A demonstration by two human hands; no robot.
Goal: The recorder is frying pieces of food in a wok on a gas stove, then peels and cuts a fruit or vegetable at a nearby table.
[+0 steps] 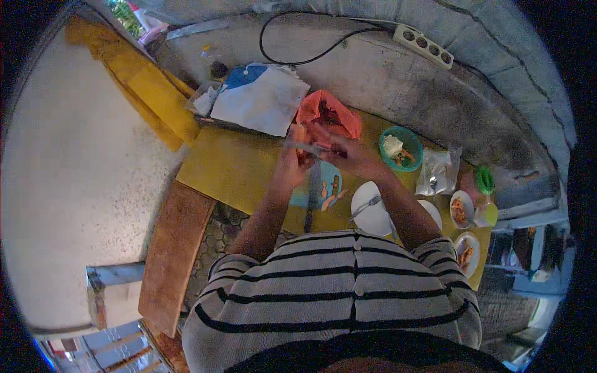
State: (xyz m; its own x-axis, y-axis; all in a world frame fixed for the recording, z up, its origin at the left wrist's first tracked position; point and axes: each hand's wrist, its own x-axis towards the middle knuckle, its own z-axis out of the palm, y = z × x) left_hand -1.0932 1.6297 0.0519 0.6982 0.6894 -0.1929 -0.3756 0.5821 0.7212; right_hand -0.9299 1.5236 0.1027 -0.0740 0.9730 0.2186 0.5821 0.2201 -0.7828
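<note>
Over the yellow table [242, 155], my left hand [292, 165] is closed around an orange, elongated piece [300, 133]. My right hand [351, 155] is close beside it, its fingers curled and smeared by motion. A thin pale strip, perhaps a blade, crosses between the hands; its kind is unclear. Just behind them stands an open red plastic bag [341, 118] with dark contents. Below the hands lies a light blue cutting board [300, 198], partly hidden by my left forearm, with several orange pieces [324, 189] on it. A long dark strip [313, 196] runs across the board.
White plates [368, 208], one with a fork [373, 201], lie to the right. Beyond are a green bowl [401, 132] holding food, a clear bag [440, 168] and dishes of orange food [460, 212]. A white folder [258, 99] lies back left; a wooden bench [171, 261] stands left.
</note>
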